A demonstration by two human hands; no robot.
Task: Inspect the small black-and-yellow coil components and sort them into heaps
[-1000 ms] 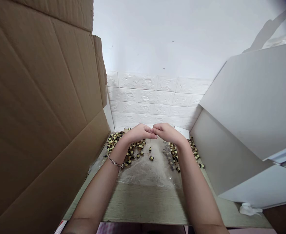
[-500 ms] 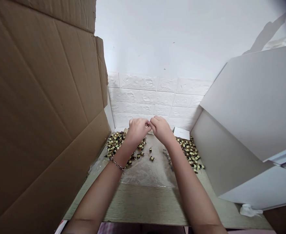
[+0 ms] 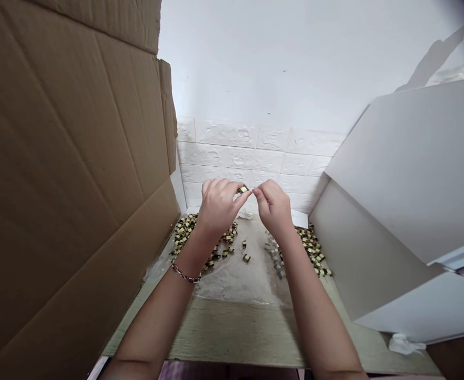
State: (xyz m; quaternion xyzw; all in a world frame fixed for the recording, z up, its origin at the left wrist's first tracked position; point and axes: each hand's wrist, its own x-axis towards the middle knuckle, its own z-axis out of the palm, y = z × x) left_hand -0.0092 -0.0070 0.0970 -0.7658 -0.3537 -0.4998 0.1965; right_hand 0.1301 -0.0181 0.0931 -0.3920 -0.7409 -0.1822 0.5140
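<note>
Reaching forward above the plastic sheet [image 3: 235,282], pinching a yellow-and-black component [image 3: 243,189] in the left hand [image 3: 219,206], with the right hand [image 3: 274,207] pinched closed just beside, on something too small to tell

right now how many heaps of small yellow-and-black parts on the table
2: left heap beside left forearm, right heap beside right forearm; both partly hidden.

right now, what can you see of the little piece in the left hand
The small piece has a pale yellow middle and dark ends; its material is unclear. The left hand pinches it, slightly tilted, in front of the white wall. The right hand pinches close beside it; any wire between is too fine to see.
</note>
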